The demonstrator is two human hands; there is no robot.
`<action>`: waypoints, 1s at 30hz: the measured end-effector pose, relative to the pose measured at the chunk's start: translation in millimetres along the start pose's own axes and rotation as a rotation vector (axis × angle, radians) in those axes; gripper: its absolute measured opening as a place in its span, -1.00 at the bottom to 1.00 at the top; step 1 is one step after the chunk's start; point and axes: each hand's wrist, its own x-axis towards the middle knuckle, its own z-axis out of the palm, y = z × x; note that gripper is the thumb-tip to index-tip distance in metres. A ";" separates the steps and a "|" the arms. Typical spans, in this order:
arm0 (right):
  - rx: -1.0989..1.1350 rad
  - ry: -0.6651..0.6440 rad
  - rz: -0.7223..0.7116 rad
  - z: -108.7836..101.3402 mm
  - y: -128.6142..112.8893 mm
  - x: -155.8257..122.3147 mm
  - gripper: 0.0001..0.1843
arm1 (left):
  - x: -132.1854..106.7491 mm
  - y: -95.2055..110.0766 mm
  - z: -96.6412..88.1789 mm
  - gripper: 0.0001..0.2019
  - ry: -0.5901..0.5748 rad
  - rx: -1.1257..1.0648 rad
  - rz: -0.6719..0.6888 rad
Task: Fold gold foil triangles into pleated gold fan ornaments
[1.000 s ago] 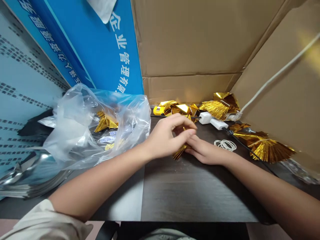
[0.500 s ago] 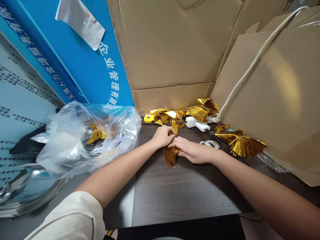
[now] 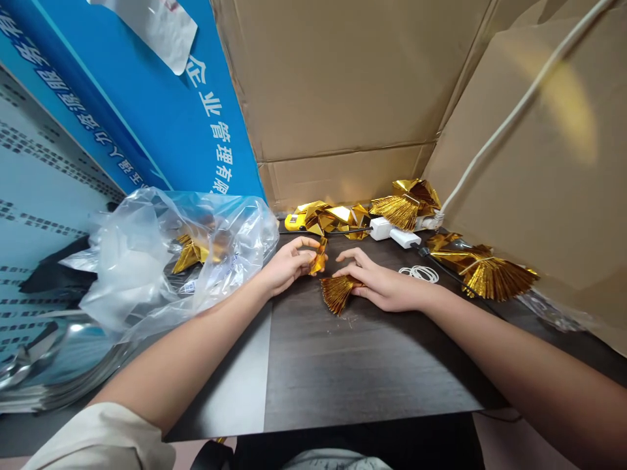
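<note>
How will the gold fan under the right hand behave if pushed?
The gold fan is thin pleated foil, so it is probably very light and would slide easily on the smooth table. A hard push would likely crush its folds. The right hand presses one end; if released, the pleats may spread. The left hand pinches a smaller foil piece.

Left hand (image 3: 287, 266): pinching a folded gold strip (image 3: 319, 256).
Right hand (image 3: 386, 286): pressing the pleated gold fan (image 3: 337, 292) onto the dark table (image 3: 353, 365).
Plastic bag (image 3: 161, 261): sitting at nine o'clock of the hands.
</note>
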 end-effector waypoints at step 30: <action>0.003 -0.068 0.023 -11.9 1.6 -2.1 -0.56 | 1.7 1.5 -2.7 -0.79 0.205 0.992 0.088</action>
